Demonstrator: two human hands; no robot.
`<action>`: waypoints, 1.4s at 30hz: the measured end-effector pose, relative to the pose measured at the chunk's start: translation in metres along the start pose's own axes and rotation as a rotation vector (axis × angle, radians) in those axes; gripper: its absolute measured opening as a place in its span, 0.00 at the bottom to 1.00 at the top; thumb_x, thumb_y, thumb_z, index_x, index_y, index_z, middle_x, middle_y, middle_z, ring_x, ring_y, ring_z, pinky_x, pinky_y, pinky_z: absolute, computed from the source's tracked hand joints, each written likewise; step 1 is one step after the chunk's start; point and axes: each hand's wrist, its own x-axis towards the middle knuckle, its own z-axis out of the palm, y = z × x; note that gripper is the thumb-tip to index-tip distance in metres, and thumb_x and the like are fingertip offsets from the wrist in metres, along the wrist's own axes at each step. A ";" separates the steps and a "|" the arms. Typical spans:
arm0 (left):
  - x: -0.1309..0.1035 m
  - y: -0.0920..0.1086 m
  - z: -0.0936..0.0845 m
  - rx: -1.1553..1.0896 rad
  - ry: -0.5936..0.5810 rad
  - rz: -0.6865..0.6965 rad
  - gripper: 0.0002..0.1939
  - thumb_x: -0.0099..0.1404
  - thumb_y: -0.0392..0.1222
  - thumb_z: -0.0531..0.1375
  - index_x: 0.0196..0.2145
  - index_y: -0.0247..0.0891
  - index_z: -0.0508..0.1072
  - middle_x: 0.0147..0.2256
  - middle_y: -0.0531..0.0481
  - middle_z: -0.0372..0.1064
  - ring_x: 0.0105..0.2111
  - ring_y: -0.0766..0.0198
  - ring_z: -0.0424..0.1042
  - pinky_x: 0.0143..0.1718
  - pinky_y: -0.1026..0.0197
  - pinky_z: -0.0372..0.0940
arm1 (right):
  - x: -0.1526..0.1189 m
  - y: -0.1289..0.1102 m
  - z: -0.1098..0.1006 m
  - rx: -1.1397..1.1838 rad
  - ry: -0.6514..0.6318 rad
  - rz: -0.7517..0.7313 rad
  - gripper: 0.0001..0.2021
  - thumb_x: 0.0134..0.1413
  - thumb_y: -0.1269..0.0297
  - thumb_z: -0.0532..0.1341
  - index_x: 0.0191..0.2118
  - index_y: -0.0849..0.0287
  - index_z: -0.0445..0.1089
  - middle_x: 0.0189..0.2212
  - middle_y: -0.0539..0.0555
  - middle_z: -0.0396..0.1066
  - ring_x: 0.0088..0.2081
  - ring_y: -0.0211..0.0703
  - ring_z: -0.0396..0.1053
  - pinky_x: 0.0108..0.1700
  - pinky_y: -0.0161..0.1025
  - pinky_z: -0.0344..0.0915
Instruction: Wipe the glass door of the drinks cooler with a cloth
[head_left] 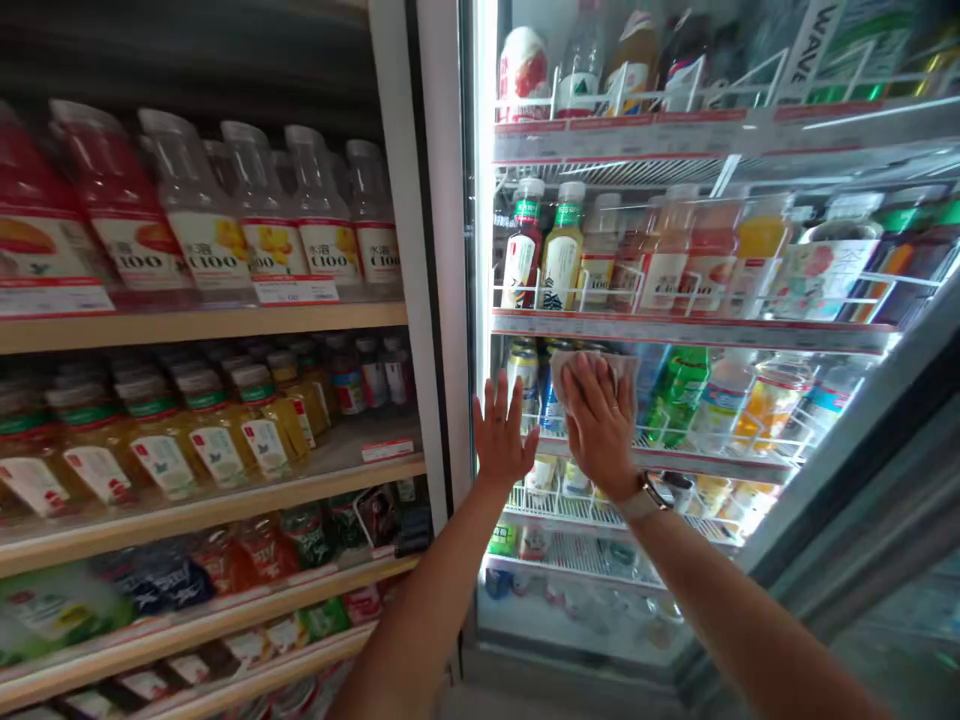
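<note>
My left hand (504, 440) is raised with its fingers spread, palm toward the glass front (559, 625) of a lit drinks fridge, near its left frame. It holds nothing. To its right, my right hand (600, 425) lies over a pale cloth (625, 372), pressing it against the glass. The cloth sticks out above and beside the fingers, and the palm side is hidden. On my right wrist is a watch (654, 490). Behind the hands, through the glass, stand cans (523, 368) and a green bottle (677, 395) on a shelf.
Left of the fridge is an open rack with wooden-edged shelves (225, 325), holding clear-necked bottles (322, 215) and yellow drinks (217, 430). A grey upright frame (442, 250) parts rack and fridge. At the right runs a dark, slanted frame (862, 480).
</note>
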 end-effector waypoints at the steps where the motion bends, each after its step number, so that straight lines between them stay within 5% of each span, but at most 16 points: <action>1: -0.002 -0.001 0.003 0.012 -0.007 -0.008 0.34 0.74 0.55 0.39 0.71 0.36 0.38 0.70 0.38 0.40 0.71 0.48 0.38 0.68 0.42 0.41 | 0.006 -0.002 0.001 -0.007 0.008 -0.006 0.34 0.65 0.70 0.51 0.72 0.56 0.37 0.70 0.57 0.50 0.71 0.51 0.43 0.71 0.58 0.42; 4: -0.013 -0.006 0.009 0.053 -0.009 0.020 0.36 0.73 0.58 0.37 0.71 0.36 0.39 0.70 0.39 0.44 0.71 0.48 0.39 0.67 0.43 0.43 | 0.003 -0.008 0.006 -0.019 -0.019 -0.087 0.33 0.65 0.70 0.51 0.72 0.57 0.41 0.68 0.56 0.54 0.70 0.50 0.46 0.72 0.56 0.38; 12: -0.022 -0.009 0.012 0.107 0.009 0.032 0.36 0.73 0.58 0.35 0.71 0.35 0.42 0.69 0.39 0.46 0.71 0.48 0.39 0.67 0.44 0.42 | -0.073 -0.005 0.020 0.078 -0.164 -0.342 0.27 0.60 0.77 0.51 0.64 0.56 0.62 0.65 0.53 0.62 0.65 0.44 0.57 0.71 0.51 0.41; 15: -0.021 -0.008 0.012 0.128 -0.011 0.025 0.36 0.73 0.59 0.36 0.71 0.35 0.42 0.69 0.38 0.48 0.70 0.48 0.40 0.67 0.44 0.43 | -0.074 0.000 0.018 0.117 -0.173 -0.380 0.28 0.59 0.79 0.50 0.63 0.55 0.64 0.64 0.52 0.63 0.65 0.43 0.58 0.71 0.50 0.42; 24: -0.025 -0.010 0.013 0.093 -0.024 0.015 0.39 0.71 0.63 0.39 0.71 0.37 0.42 0.68 0.38 0.49 0.70 0.47 0.44 0.67 0.43 0.45 | -0.003 0.000 0.001 0.093 -0.085 -0.168 0.33 0.62 0.75 0.49 0.71 0.55 0.45 0.67 0.54 0.57 0.69 0.47 0.51 0.72 0.54 0.37; 28: -0.026 -0.012 0.013 0.068 -0.018 0.035 0.39 0.72 0.63 0.39 0.71 0.36 0.41 0.69 0.38 0.48 0.70 0.47 0.43 0.67 0.43 0.45 | -0.022 -0.012 0.011 0.050 -0.077 -0.159 0.31 0.63 0.75 0.50 0.71 0.56 0.48 0.66 0.55 0.59 0.69 0.46 0.52 0.72 0.51 0.38; 36: -0.024 -0.010 0.012 0.062 -0.007 0.054 0.38 0.72 0.58 0.45 0.71 0.35 0.41 0.69 0.37 0.47 0.70 0.47 0.42 0.67 0.43 0.44 | -0.111 -0.030 0.035 0.054 -0.139 -0.205 0.30 0.60 0.78 0.52 0.66 0.53 0.59 0.59 0.54 0.69 0.60 0.43 0.65 0.69 0.49 0.50; 39: -0.024 -0.010 0.012 0.074 -0.002 0.052 0.37 0.72 0.55 0.47 0.71 0.36 0.41 0.68 0.38 0.48 0.70 0.47 0.43 0.67 0.44 0.46 | -0.114 -0.027 0.031 0.042 -0.149 -0.231 0.29 0.60 0.79 0.51 0.65 0.53 0.61 0.58 0.52 0.70 0.60 0.41 0.65 0.69 0.47 0.49; 42: -0.024 -0.010 0.012 0.089 0.003 0.049 0.34 0.73 0.51 0.46 0.71 0.37 0.41 0.69 0.39 0.48 0.70 0.48 0.43 0.67 0.44 0.47 | -0.090 -0.019 0.023 0.040 -0.125 -0.208 0.28 0.61 0.78 0.52 0.65 0.53 0.60 0.60 0.52 0.68 0.63 0.42 0.61 0.69 0.47 0.47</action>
